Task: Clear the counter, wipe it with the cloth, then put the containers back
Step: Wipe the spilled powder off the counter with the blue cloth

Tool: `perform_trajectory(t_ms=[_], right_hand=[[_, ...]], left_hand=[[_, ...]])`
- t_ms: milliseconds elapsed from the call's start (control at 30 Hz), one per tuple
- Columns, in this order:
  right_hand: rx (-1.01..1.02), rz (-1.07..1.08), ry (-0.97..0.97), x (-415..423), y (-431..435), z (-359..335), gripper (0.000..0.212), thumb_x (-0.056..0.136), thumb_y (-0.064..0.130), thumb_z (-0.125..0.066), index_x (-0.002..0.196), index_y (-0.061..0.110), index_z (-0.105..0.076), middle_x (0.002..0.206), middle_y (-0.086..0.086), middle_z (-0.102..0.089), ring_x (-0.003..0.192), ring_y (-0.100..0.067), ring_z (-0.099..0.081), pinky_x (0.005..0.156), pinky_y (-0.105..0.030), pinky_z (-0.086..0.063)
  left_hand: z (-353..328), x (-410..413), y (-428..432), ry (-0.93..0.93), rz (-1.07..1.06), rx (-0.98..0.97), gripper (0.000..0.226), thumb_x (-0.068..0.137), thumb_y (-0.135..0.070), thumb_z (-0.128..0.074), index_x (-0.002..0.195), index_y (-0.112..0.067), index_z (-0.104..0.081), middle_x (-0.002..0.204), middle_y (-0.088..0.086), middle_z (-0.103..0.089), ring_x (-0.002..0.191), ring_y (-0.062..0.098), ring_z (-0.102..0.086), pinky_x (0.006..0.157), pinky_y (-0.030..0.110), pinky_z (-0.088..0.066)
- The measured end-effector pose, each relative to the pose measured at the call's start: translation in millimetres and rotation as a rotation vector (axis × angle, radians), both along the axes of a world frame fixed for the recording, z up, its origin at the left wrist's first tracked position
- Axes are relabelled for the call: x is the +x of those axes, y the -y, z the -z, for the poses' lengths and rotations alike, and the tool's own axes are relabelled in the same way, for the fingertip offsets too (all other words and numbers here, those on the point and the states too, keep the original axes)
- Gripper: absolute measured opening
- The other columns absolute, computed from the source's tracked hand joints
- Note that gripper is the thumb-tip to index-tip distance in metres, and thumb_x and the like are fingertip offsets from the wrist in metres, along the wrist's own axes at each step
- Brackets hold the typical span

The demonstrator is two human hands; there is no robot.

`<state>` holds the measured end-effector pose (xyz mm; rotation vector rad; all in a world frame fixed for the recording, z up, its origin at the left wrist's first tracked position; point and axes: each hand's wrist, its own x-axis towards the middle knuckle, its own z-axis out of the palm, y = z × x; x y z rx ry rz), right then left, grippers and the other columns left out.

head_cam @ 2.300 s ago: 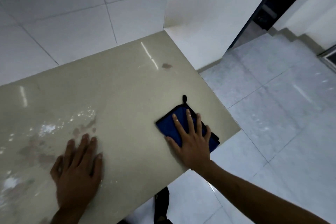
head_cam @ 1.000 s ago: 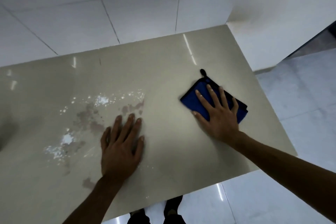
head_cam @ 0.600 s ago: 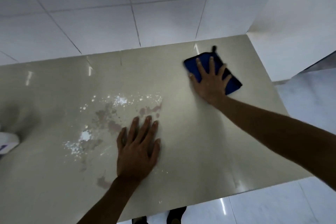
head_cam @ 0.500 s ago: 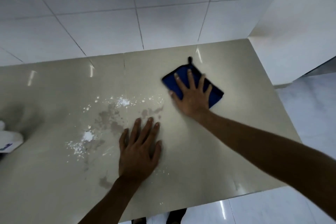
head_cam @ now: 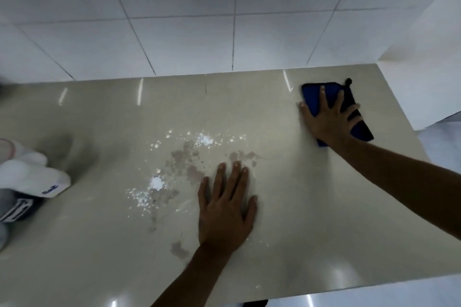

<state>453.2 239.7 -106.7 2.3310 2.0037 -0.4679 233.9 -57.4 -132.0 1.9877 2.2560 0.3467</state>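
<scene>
A blue cloth with a black edge and loop lies flat at the far right of the beige counter. My right hand presses down on the cloth with fingers spread. My left hand rests flat on the counter near the middle, fingers apart, holding nothing. White powder and brownish stains spread over the counter just left of my left hand. Blurred white containers stand at the left edge.
A white tiled wall runs along the back of the counter. A white wall panel closes the right end. The counter's front edge drops to a pale tiled floor. A dark labelled container sits below the white ones.
My right hand slid the cloth from the counter's middle back to the far right corner. The view shifted left, bringing the containers more into sight. My left hand stayed planted.
</scene>
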Motion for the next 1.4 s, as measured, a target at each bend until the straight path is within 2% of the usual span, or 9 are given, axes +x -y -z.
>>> perform_trajectory(t_ms=[200,333,433,567,733,933,1100,1233,1400], right_hand=[[-0.006,-0.366,-0.011,-149,53,5,0.088,0.088,0.092,-0.004,0.163,0.049,0.009,0.177,-0.003,0.009,0.156,-0.056,0.008,0.119,-0.079,-0.002],[0.034,-0.605,-0.012,-154,138,9,0.071,0.098,0.082,-0.012,0.162,0.055,0.006,0.178,0.003,0.002,0.16,-0.047,0.002,0.122,-0.074,-0.009],[0.046,-0.554,0.037,-95,167,8,0.069,0.101,0.078,-0.02,0.162,0.056,0.002,0.177,0.005,-0.002,0.161,-0.042,-0.006,0.12,-0.073,-0.018],[-0.001,-0.289,0.049,-33,132,3,0.072,0.093,0.085,-0.015,0.158,0.062,0.01,0.176,0.009,0.006,0.161,-0.042,0.004,0.12,-0.077,-0.01],[-0.018,-0.007,-0.015,-97,34,6,0.088,0.085,0.091,-0.001,0.163,0.05,0.008,0.177,0.001,0.01,0.156,-0.056,0.012,0.114,-0.084,-0.001],[-0.011,-0.438,-0.029,-254,68,11,0.079,0.098,0.078,-0.006,0.164,0.041,0.015,0.176,0.003,0.018,0.156,-0.055,0.015,0.117,-0.082,0.003],[0.087,-0.788,0.014,-225,150,12,0.074,0.099,0.08,-0.017,0.164,0.05,0.005,0.178,0.008,0.001,0.161,-0.045,-0.001,0.119,-0.077,-0.01],[0.069,-0.638,0.079,-164,142,9,0.073,0.097,0.082,-0.02,0.16,0.058,0.008,0.178,0.009,0.001,0.161,-0.042,-0.005,0.117,-0.078,-0.017],[0.046,-0.481,0.053,-209,115,14,0.071,0.095,0.085,-0.009,0.158,0.059,0.012,0.177,0.009,0.009,0.159,-0.049,0.006,0.115,-0.083,-0.008]], left_hand=[[1,-3,1,0.018,0.018,-0.034,0.068,0.112,-0.062,-0.029,0.173,-0.033,-0.022,0.183,-0.01,-0.012,0.171,0.02,0.0,0.134,0.059,-0.014],[2,-9,7,0.049,-0.01,-0.011,0.063,0.112,-0.059,-0.035,0.171,-0.035,-0.028,0.181,-0.009,-0.02,0.171,0.021,-0.005,0.134,0.058,-0.02],[5,-19,21,0.025,-0.022,0.016,0.064,0.112,-0.057,-0.038,0.17,-0.032,-0.031,0.182,-0.008,-0.02,0.171,0.022,-0.01,0.133,0.056,-0.024],[6,-31,29,0.049,-0.016,0.064,0.063,0.11,-0.053,-0.047,0.168,-0.028,-0.039,0.181,-0.009,-0.022,0.17,0.022,-0.015,0.13,0.054,-0.031],[6,-38,34,0.105,0.02,0.117,0.064,0.109,-0.044,-0.051,0.169,-0.031,-0.035,0.181,-0.013,-0.02,0.17,0.018,-0.015,0.128,0.051,-0.036],[6,-57,46,0.079,-0.159,0.113,0.064,0.107,-0.051,-0.053,0.166,-0.029,-0.043,0.179,-0.01,-0.029,0.168,0.021,-0.023,0.127,0.052,-0.039],[6,-78,52,0.024,-0.257,0.076,0.067,0.106,-0.062,-0.049,0.163,-0.026,-0.05,0.177,-0.008,-0.034,0.167,0.025,-0.026,0.126,0.055,-0.038],[0,-94,53,0.005,-0.318,0.082,0.071,0.107,-0.065,-0.046,0.166,-0.025,-0.045,0.178,-0.007,-0.032,0.168,0.025,-0.024,0.128,0.053,-0.036],[0,-113,61,0.01,-0.39,0.054,0.073,0.11,-0.065,-0.039,0.171,-0.025,-0.032,0.18,-0.006,-0.025,0.17,0.024,-0.014,0.132,0.052,-0.029]])
